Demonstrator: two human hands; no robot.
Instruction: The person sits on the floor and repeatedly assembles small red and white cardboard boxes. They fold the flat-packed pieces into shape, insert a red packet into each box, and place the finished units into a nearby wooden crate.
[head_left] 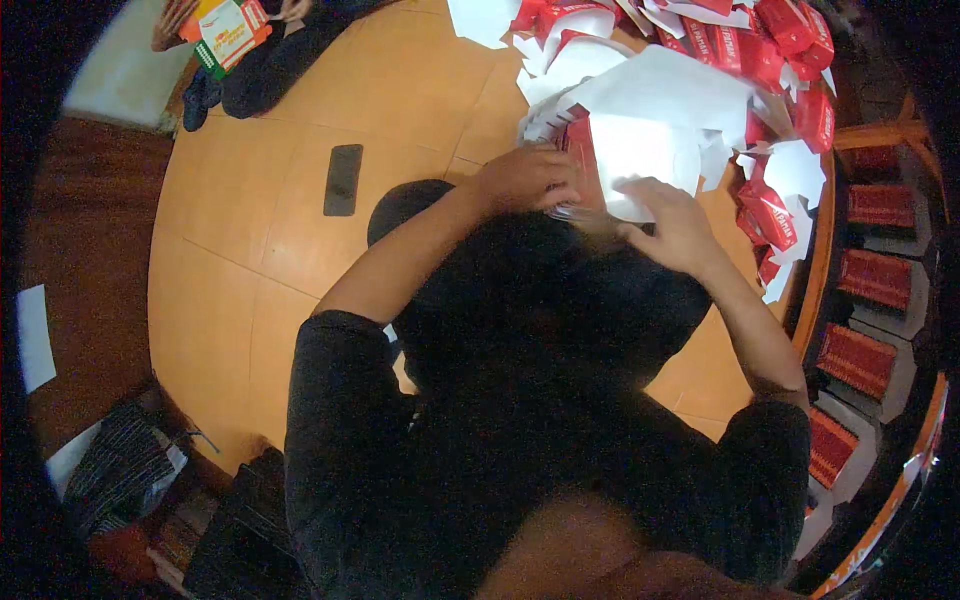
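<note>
A red and white folding carton (650, 150) lies over my lap, with a red side panel and a bright white face. My left hand (530, 180) grips its left edge, fingers curled at the red panel. At the lower right of the white face is my right hand (670, 222), its fingertips on the board and the thumb lower down at the edge. Behind this carton spreads a larger pale sheet or bag (665, 85), partly blurred. What lies under the carton is hidden.
Several red and white cartons (770, 215) are heaped at the far right. A dark phone (343, 180) lies on the orange floor (230, 220). Another person's hands hold a colourful box (228, 35) at the far left. Stacked red bundles (875, 280) line the right side.
</note>
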